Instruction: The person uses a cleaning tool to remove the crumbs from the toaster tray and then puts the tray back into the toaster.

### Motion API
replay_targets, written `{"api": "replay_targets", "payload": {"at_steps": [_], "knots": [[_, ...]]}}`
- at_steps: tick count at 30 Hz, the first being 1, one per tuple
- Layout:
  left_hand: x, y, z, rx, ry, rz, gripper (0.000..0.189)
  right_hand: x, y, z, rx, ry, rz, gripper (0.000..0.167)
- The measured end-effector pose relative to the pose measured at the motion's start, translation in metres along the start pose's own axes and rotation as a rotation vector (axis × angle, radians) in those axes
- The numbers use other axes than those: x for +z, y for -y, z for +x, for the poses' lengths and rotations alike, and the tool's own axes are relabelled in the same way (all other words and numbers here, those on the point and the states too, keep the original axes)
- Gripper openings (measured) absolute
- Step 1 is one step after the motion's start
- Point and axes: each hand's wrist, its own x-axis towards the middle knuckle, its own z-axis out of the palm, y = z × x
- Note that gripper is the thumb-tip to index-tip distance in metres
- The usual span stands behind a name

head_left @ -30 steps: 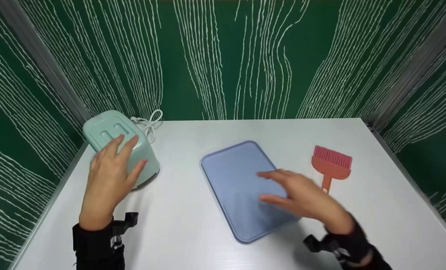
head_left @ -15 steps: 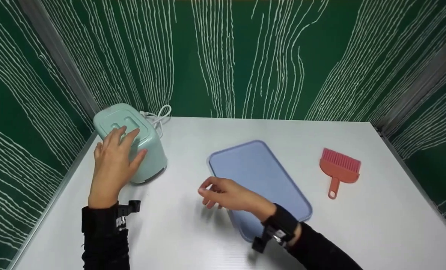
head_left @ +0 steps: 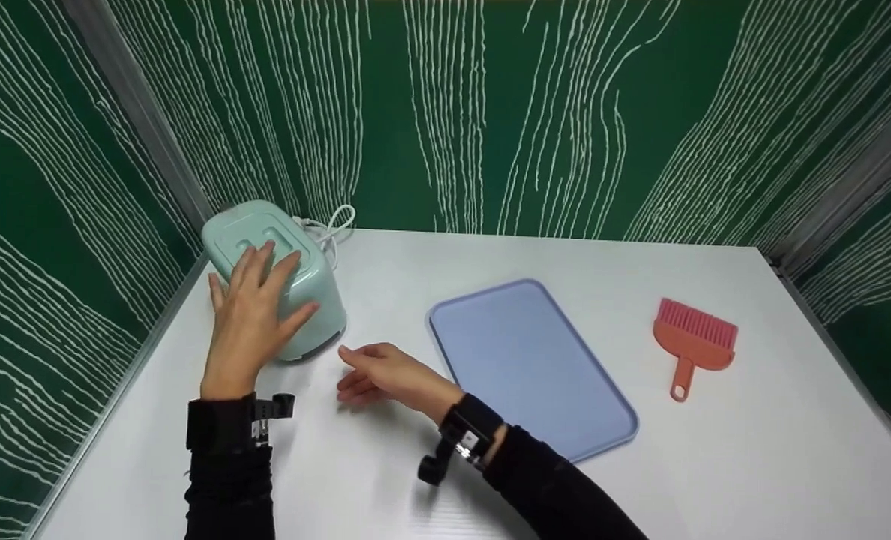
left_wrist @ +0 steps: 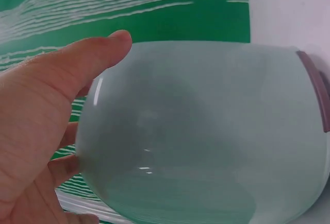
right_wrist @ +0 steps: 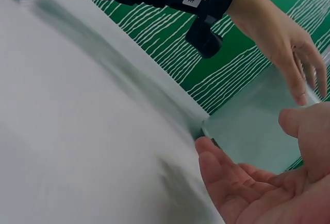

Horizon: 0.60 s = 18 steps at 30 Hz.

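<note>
A pale mint-green toaster [head_left: 324, 296] stands at the back left of the table in the head view, with two recessed shapes on its top. My left hand [head_left: 250, 322] spreads over its near top edge, fingers reaching across the top and thumb along the side. In the left wrist view the toaster's smooth end [left_wrist: 206, 131] fills the frame, my thumb right at its edge. My right hand [head_left: 385, 375] holds nothing; palm turned inward and fingers loosely bent, it hovers just right of the toaster's lower front corner. The right wrist view shows its fingers [right_wrist: 227, 172] close to that base corner.
A blue tray [head_left: 528, 360] lies mid-table, just beyond my right forearm. To its right is a small orange brush [head_left: 693, 345] with pink bristles. The toaster's white cord [head_left: 334, 225] is bundled behind it. Green walls with white lines [head_left: 385, 112] enclose the white table [head_left: 385, 285].
My right hand has swept left from over the tray to beside the toaster. My left hand has stayed over the toaster's top, while the whole view has shifted slightly.
</note>
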Motion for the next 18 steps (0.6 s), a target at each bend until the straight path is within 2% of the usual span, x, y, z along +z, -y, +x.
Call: {"api": "replay_targets", "payload": {"at_steps": [9, 14, 18], "knots": [[0.012, -0.001, 0.003, -0.029, 0.072, -0.001, 0.08, 0.019, -0.01, 0.033, 0.045, -0.067, 0.284, 0.057], [0.013, 0.001, 0.003, -0.029, 0.085, 0.013, 0.08, 0.032, -0.014, 0.048, 0.022, -0.111, 0.447, 0.042], [0.011, 0.005, 0.002, -0.028, 0.081, 0.018, 0.08, 0.044, -0.014, 0.056, -0.004, -0.135, 0.527, 0.039]]}}
